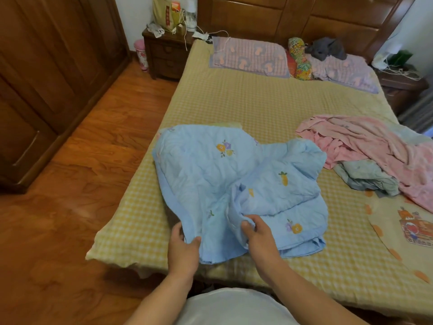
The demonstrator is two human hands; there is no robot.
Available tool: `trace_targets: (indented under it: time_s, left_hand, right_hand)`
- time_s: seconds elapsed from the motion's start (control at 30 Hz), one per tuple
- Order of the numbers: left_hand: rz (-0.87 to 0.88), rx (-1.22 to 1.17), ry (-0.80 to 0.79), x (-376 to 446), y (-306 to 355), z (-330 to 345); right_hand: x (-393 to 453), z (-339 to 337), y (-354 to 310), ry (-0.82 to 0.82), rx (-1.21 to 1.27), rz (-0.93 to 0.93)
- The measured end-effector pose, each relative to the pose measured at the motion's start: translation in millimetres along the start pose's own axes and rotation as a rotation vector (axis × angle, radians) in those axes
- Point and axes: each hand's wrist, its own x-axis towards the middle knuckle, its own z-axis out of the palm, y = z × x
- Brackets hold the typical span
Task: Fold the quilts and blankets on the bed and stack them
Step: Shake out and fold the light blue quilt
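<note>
Your left hand [184, 250] grips the near edge of the blue quilt [234, 184], thumb over the fabric, and your right hand [259, 238] pinches a bunched fold of the same quilt just beside it. The quilt lies partly folded and rumpled at the near left of the bed [257, 102], on the yellow checked sheet. A pink blanket [375, 146] lies crumpled at the right, overlapping a grey-green blanket [365, 177].

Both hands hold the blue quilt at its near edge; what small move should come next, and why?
Probably lift and pull the near edge flat. The left hand and right hand pinch the blue quilt, which lies bunched and creased, not yet a neat fold.
</note>
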Motion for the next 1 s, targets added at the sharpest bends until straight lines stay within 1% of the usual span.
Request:
trace_targets:
  time_s: [0.03,0.1,0.17,0.23,0.37,0.4,0.5,0.53,0.6,0.7,0.77,0.83,0.93,0.97,1.0]
  left_hand:
    - [0.078,0.105,-0.028,0.0,-1.1,-1.1]
    - [0.172,0.249,-0.083,2.2,-3.4,-2.6]
    - [0.227,0.37,-0.098,8.0,-11.3,-4.6]
    - [0.23,0.429,-0.1,6.3,-11.4,-5.6]
    - [0.108,0.267,-0.006,5.0,-9.4,-8.8]
    - [0.054,0.209,0.01,7.8,-11.8,-10.9]
    - [-0.184,-0.04,0.052,14.9,-15.2,-14.7]
    - [-0.208,-0.077,0.049,15.4,-14.9,-15.2]
    - [-0.153,-0.039,0.024,14.1,-13.1,-16.5]
    - [-0.028,0.112,-0.017,11.8,-9.0,-16.7]
    - [-0.025,0.191,-0.045,9.7,-6.6,-14.1]
    - [-0.112,0.194,-0.077,13.4,-10.3,-12.6]
    - [-0.333,0.09,-0.212,21.3,-16.6,-14.9]
    - [-0.359,0.072,-0.249,21.2,-14.6,-16.2]
    - [-0.339,0.073,-0.254,20.9,-11.8,-18.2]
  right_hand:
    - [-2.1,3.2,-0.3,-0.024,-0.018,-0.009]
    - [-4.1,7.0,1.0,-0.038,-0.026,-0.009]
    - [-3.0,7.7,2.7,-0.029,-0.02,0.005]
    - [0.1,6.0,2.9,-0.013,-0.012,0.024]
    - [7.1,3.4,3.3,0.023,-0.013,0.048]
    - [8.2,3.5,3.5,0.022,-0.014,0.055]
    - [8.5,3.4,4.2,0.008,-0.016,0.088]
    - [8.2,3.4,3.7,0.004,-0.017,0.099]
    - [7.9,3.3,2.3,-0.001,-0.01,0.118]
    - [7.3,2.1,0.0,0.003,-0.002,0.128]
    - [6.9,1.6,0.0,0.007,0.004,0.128]
    - [5.8,0.8,-0.7,0.01,0.006,0.124]
    - [4.7,-0.4,0.3,0.01,0.005,0.131]
    - [4.3,-1.4,1.5,0.008,0.009,0.134]
    - [3.8,-2.5,2.2,0.01,0.015,0.14]
